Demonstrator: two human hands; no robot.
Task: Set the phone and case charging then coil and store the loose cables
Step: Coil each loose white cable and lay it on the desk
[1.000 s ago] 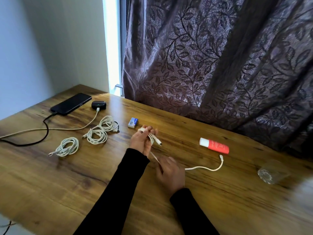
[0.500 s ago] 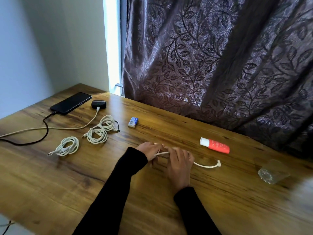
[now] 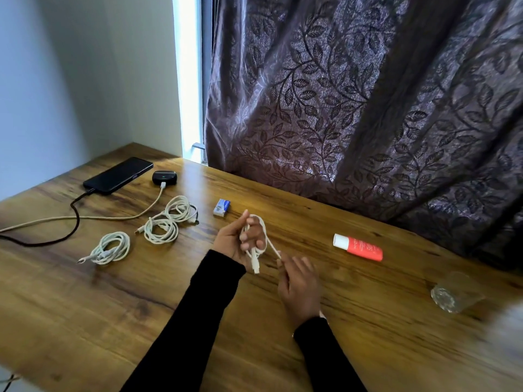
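Observation:
A short white cable [image 3: 261, 230] is looped around the fingers of my left hand [image 3: 236, 240], raised over the wooden table [image 3: 85, 306]; one plug hangs below the palm. My right hand [image 3: 297, 281] pinches the cable's other end just right of the loop. At the far left lies a black phone [image 3: 119, 174] with a dark cable plugged in. Beside it sits a black earbud case [image 3: 164, 177] with a beige cable plugged in. Two coiled white cables [image 3: 168, 219] lie joined near the case, and a third coil [image 3: 111, 247] lies left of them.
A small blue and white box [image 3: 221, 207] lies just beyond my left hand. A red tube with a white cap [image 3: 359, 247] lies to the right. A clear glass [image 3: 450, 292] lies on its side at the far right. A patterned curtain [image 3: 353, 108] hangs behind the table.
The cable's free tail, which lay stretched toward the red tube, has been drawn in. My left hand rose from the table with the cable looped round its fingers, and my right hand drew back toward me.

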